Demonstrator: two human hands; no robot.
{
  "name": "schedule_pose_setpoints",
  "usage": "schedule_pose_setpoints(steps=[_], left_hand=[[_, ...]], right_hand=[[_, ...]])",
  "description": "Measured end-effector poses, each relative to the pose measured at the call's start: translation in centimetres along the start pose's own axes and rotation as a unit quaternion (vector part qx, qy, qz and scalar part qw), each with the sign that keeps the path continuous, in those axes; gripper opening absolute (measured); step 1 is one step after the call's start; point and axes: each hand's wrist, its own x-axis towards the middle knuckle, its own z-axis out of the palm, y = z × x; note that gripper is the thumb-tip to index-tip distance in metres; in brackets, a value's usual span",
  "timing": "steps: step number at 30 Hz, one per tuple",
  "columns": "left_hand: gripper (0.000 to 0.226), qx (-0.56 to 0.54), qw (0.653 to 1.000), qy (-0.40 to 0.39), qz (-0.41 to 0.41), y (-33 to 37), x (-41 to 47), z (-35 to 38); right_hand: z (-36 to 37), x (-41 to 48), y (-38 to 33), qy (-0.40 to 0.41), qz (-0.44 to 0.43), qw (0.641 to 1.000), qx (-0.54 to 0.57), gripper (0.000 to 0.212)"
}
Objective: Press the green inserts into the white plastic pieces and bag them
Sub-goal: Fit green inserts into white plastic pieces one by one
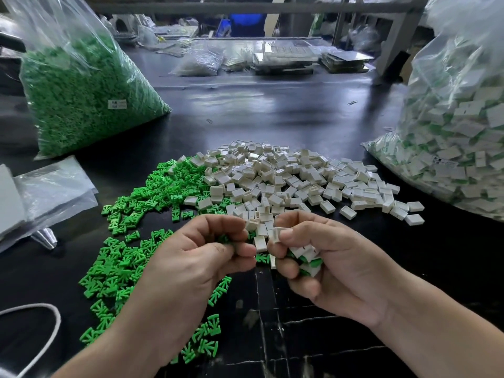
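A heap of white plastic pieces (289, 175) lies mid-table, with loose green inserts (128, 255) spread to its left and toward me. My left hand (196, 257) is curled around a few green inserts (224, 239). My right hand (327, 263) pinches one white piece (278, 233) between thumb and forefinger. Its other fingers cup several assembled white-and-green pieces (308, 261). The two hands nearly touch above the near edge of the white heap.
A large clear bag of green inserts (81, 94) stands at the back left. A big bag of assembled pieces (458, 143) fills the right side. Flat empty bags (54, 186) lie at left, a white cord (41, 328) at the near left. The table (272, 110) is black.
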Motion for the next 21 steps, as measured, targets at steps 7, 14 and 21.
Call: schedule_pose_setpoints(steps=[7, 14, 21], left_hand=[[0.031, -0.144, 0.989, 0.013, -0.034, -0.1, 0.5, 0.4], [0.016, -0.169, 0.985, 0.004, -0.019, -0.1, 0.6, 0.0], [0.033, 0.0, 1.0, 0.023, 0.014, 0.0, 0.1, -0.7]], right_hand=[[-0.1, 0.1, 0.2, -0.02, -0.006, 0.999, -0.025, 0.014], [0.1, 0.1, 0.4, -0.019, -0.013, 0.999, -0.033, 0.015], [0.8, -0.3, 0.5, 0.006, -0.024, 0.995, -0.095, 0.012]])
